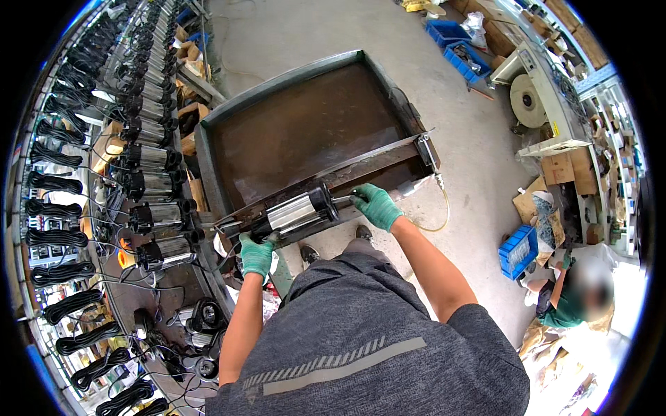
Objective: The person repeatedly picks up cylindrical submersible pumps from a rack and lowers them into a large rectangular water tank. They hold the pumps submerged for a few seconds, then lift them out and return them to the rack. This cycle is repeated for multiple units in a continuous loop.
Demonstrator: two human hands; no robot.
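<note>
Centrally, a cylindrical steel pump (pixel 300 212) with black end caps lies tilted across the near rim of a rusty metal tank (pixel 305 128), resting on a flat bar (pixel 361 163) that spans the tank. The left hand (pixel 257 255), in a green glove, closes its grip on the pump's lower end at 8 o'clock. The right hand (pixel 376 206), also gloved green, closes its grip around a slim nozzle tool (pixel 409 187) at the pump's upper end, at 3 o'clock; a yellowish hose (pixel 444 208) trails from it. At 9 o'clock, rows of similar pumps (pixel 156 184) with coiled black cables (pixel 59 239) fill a table. At 4 o'clock, a blue crate (pixel 518 251) sits on the concrete floor (pixel 472 145) near a seated person (pixel 576 298).
</note>
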